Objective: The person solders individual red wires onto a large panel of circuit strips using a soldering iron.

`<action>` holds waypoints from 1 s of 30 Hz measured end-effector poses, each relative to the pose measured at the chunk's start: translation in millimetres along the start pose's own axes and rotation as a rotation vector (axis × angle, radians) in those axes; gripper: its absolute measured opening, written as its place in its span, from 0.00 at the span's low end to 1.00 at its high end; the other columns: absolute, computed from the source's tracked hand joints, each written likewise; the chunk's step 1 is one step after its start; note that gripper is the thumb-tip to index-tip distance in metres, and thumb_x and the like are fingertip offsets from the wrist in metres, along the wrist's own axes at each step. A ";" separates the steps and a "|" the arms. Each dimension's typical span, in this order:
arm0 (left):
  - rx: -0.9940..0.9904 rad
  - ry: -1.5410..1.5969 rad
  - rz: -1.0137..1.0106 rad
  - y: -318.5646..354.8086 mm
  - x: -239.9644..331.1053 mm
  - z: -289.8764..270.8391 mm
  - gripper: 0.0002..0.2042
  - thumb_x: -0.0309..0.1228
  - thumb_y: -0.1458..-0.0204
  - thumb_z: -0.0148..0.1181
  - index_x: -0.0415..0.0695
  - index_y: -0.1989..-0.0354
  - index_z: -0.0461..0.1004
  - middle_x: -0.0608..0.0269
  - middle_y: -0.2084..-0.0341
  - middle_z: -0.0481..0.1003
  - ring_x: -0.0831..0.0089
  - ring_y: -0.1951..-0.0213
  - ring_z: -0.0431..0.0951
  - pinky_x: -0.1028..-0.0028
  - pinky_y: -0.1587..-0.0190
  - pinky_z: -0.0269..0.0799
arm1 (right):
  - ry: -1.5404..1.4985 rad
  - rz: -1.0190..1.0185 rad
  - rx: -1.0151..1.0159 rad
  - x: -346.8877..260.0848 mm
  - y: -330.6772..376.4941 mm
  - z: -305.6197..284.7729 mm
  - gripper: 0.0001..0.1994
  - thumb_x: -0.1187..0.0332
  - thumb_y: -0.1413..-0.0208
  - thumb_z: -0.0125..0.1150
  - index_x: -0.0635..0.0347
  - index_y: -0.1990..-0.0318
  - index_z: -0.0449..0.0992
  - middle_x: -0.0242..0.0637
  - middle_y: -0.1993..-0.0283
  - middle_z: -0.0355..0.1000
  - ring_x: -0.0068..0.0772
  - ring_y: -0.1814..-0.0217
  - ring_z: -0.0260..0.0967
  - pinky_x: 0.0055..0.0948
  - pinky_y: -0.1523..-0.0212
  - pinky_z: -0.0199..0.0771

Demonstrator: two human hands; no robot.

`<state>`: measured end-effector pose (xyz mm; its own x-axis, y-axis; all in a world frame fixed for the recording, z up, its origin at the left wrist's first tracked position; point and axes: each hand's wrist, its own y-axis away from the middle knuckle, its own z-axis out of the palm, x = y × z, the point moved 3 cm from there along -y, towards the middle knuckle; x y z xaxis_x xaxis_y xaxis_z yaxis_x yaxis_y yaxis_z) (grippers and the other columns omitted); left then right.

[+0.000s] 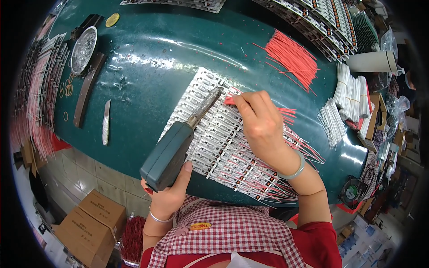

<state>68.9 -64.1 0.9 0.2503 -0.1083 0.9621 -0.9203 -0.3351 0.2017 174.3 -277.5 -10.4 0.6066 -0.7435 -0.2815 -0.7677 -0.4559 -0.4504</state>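
My left hand grips a dark green soldering iron by its handle; its metal tip rests on a panel of white circuit strips lying on the green table. My right hand pinches a small bundle of red wires and holds their ends right beside the iron's tip. Many red and white wires fan out from the strips under my right wrist toward the lower right.
A loose heap of red wires lies at the back right, with white wire bundles beside it. A metal dish, a dark bar and a small blade sit at the left. Cardboard boxes stand on the floor.
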 end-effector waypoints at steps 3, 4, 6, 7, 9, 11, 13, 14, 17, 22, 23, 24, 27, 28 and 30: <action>-0.014 -0.022 -0.009 1.9 -3.5 -2.6 0.11 0.22 0.53 0.72 0.33 0.61 0.81 0.57 0.70 0.82 0.75 0.71 0.80 0.77 0.66 0.76 | -0.002 -0.025 0.030 -3.7 1.4 -3.4 0.18 0.78 0.60 0.61 0.73 0.57 0.76 0.43 0.60 0.71 0.40 0.60 0.69 0.34 0.63 0.73; -0.033 -0.066 0.019 2.3 -4.5 -3.6 0.11 0.21 0.54 0.72 0.33 0.61 0.81 0.57 0.69 0.82 0.75 0.70 0.81 0.77 0.66 0.76 | -0.001 -0.035 0.040 -5.4 1.9 -4.5 0.18 0.78 0.60 0.62 0.73 0.56 0.76 0.43 0.60 0.71 0.40 0.60 0.69 0.34 0.64 0.73; -0.052 -0.109 0.047 2.8 -4.4 -4.3 0.11 0.20 0.54 0.71 0.33 0.61 0.81 0.56 0.69 0.82 0.76 0.70 0.81 0.77 0.67 0.75 | -0.012 -0.035 0.027 -5.3 4.9 -0.3 0.18 0.78 0.59 0.62 0.73 0.56 0.76 0.43 0.61 0.71 0.40 0.60 0.69 0.33 0.64 0.73; -0.066 -0.124 0.069 2.2 -2.9 -4.0 0.10 0.20 0.54 0.71 0.33 0.62 0.81 0.57 0.69 0.81 0.75 0.71 0.80 0.77 0.67 0.75 | -0.022 -0.034 0.014 -5.3 6.1 1.5 0.18 0.79 0.59 0.62 0.73 0.56 0.76 0.42 0.61 0.71 0.40 0.60 0.69 0.33 0.64 0.73; -0.079 -0.138 0.091 -0.6 0.4 -3.7 0.10 0.19 0.54 0.70 0.33 0.63 0.81 0.57 0.69 0.81 0.75 0.72 0.80 0.77 0.68 0.75 | -0.021 -0.029 0.002 -6.9 4.0 -0.3 0.17 0.79 0.58 0.62 0.73 0.56 0.77 0.42 0.61 0.71 0.40 0.60 0.69 0.33 0.64 0.73; -0.130 -0.221 0.267 -4.3 8.3 -1.1 0.09 0.18 0.55 0.70 0.33 0.64 0.80 0.59 0.70 0.79 0.75 0.74 0.78 0.77 0.70 0.74 | -0.018 -0.024 -0.010 -7.2 3.5 -0.2 0.17 0.79 0.58 0.62 0.73 0.56 0.77 0.42 0.62 0.70 0.39 0.61 0.69 0.33 0.64 0.73; -0.131 -0.210 0.276 -5.4 11.3 1.1 0.09 0.18 0.55 0.69 0.32 0.64 0.79 0.59 0.71 0.79 0.75 0.74 0.78 0.77 0.70 0.73 | -0.001 -0.030 -0.011 -7.1 3.5 0.4 0.17 0.78 0.58 0.61 0.74 0.57 0.77 0.42 0.62 0.70 0.39 0.61 0.69 0.33 0.64 0.73; -0.133 -0.198 0.284 -5.4 12.3 1.9 0.09 0.18 0.55 0.69 0.32 0.64 0.79 0.59 0.71 0.78 0.75 0.74 0.77 0.76 0.71 0.73 | -0.001 -0.030 -0.012 -7.5 3.3 0.0 0.17 0.78 0.58 0.61 0.74 0.57 0.77 0.42 0.62 0.70 0.39 0.61 0.69 0.33 0.64 0.73; -0.155 -0.194 0.265 -5.5 10.7 2.1 0.09 0.17 0.54 0.68 0.31 0.64 0.79 0.57 0.71 0.78 0.75 0.73 0.78 0.76 0.70 0.73 | 0.005 -0.024 -0.022 -8.4 2.8 -0.4 0.17 0.78 0.59 0.61 0.74 0.57 0.77 0.42 0.62 0.70 0.39 0.60 0.69 0.33 0.63 0.73; -0.155 -0.212 0.226 -4.5 14.1 2.4 0.09 0.17 0.54 0.68 0.31 0.64 0.79 0.57 0.70 0.79 0.73 0.72 0.78 0.76 0.68 0.73 | 0.010 -0.022 -0.035 -9.3 2.6 -0.9 0.17 0.78 0.59 0.61 0.74 0.57 0.77 0.42 0.62 0.70 0.39 0.60 0.69 0.33 0.63 0.73; -0.157 -0.231 0.232 -4.2 13.9 2.0 0.09 0.17 0.54 0.69 0.32 0.64 0.79 0.56 0.69 0.79 0.73 0.72 0.79 0.76 0.67 0.74 | 0.010 -0.022 -0.035 -9.4 2.9 -0.6 0.17 0.78 0.59 0.61 0.74 0.57 0.77 0.42 0.62 0.70 0.39 0.60 0.69 0.33 0.63 0.73; -0.158 -0.231 0.233 -1.2 8.5 0.2 0.09 0.17 0.54 0.69 0.32 0.64 0.79 0.56 0.69 0.79 0.73 0.72 0.79 0.76 0.67 0.74 | 0.010 -0.019 -0.037 -9.4 2.9 -0.5 0.17 0.78 0.59 0.61 0.74 0.57 0.77 0.42 0.62 0.70 0.39 0.60 0.69 0.33 0.63 0.73; -0.062 -0.227 0.202 10.4 -9.0 -12.9 0.11 0.18 0.55 0.70 0.33 0.62 0.80 0.57 0.67 0.80 0.73 0.70 0.79 0.76 0.66 0.74 | 0.011 -0.017 -0.035 -10.0 2.6 -0.2 0.17 0.78 0.59 0.61 0.74 0.58 0.77 0.42 0.62 0.70 0.39 0.60 0.69 0.33 0.63 0.73; -0.067 -0.162 0.155 11.4 -10.8 -15.9 0.15 0.18 0.53 0.69 0.33 0.56 0.78 0.56 0.66 0.80 0.75 0.73 0.77 0.77 0.71 0.72 | 0.015 -0.018 -0.033 -10.0 2.4 -0.6 0.17 0.78 0.59 0.61 0.74 0.58 0.77 0.42 0.62 0.70 0.39 0.60 0.69 0.33 0.63 0.73; -0.071 -0.096 0.109 11.8 -11.1 -17.2 0.18 0.18 0.51 0.69 0.33 0.50 0.75 0.55 0.65 0.79 0.78 0.76 0.74 0.79 0.77 0.69 | 0.013 -0.019 -0.028 -9.4 3.3 -0.6 0.17 0.78 0.59 0.61 0.74 0.58 0.77 0.42 0.62 0.70 0.39 0.60 0.69 0.33 0.64 0.73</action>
<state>50.1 -50.8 -4.2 0.1725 -0.2303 0.9577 -0.9617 -0.2496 0.1132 166.0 -272.3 -8.7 0.6187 -0.7406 -0.2624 -0.7617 -0.4834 -0.4315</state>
